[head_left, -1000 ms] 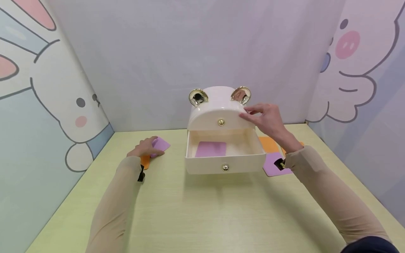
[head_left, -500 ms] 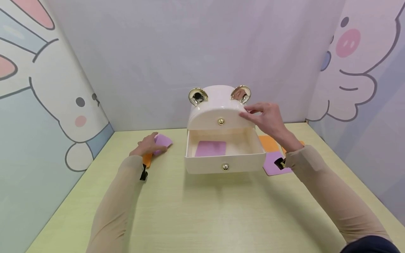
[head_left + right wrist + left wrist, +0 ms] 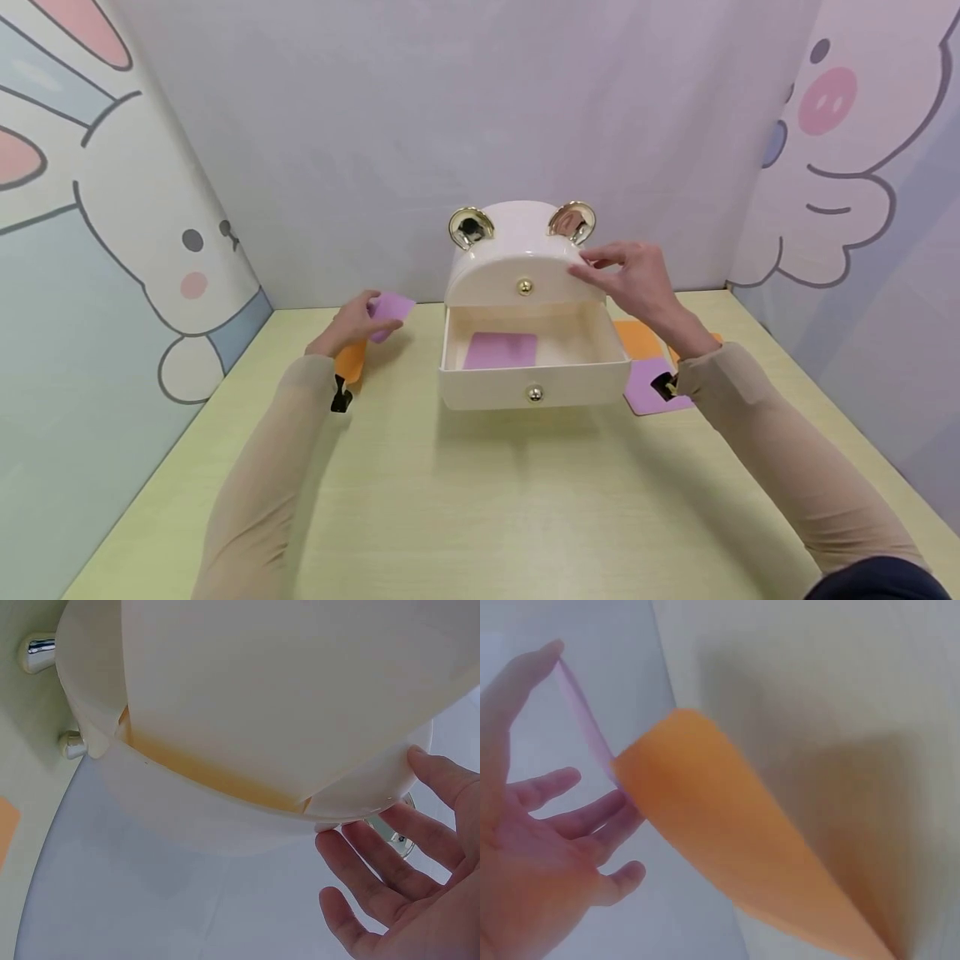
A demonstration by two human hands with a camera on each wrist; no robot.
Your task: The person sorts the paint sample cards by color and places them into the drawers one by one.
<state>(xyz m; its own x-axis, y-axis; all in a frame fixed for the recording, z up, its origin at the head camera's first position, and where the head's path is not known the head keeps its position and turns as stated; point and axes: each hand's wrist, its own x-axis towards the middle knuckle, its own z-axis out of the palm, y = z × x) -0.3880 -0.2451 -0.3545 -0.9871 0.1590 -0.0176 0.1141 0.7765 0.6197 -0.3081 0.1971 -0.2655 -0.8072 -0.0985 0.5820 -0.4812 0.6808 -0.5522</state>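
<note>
Purple cards: we count three; left hand (image 3: 347, 327) pinches one purple card (image 3: 389, 311) at 10 o'clock.
Right hand (image 3: 633, 279): fingers straight, steadying cream drawer box (image 3: 517, 258).
Room: open tabletop (image 3: 480, 500) at 6 o'clock.

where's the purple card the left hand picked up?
Head view: the purple card is pinched in the left hand, lifted above the orange card, left of the open drawer.

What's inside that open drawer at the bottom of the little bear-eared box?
One purple card lies flat on the floor of the open drawer. The drawer's back part, under the box body, is hidden.
</note>
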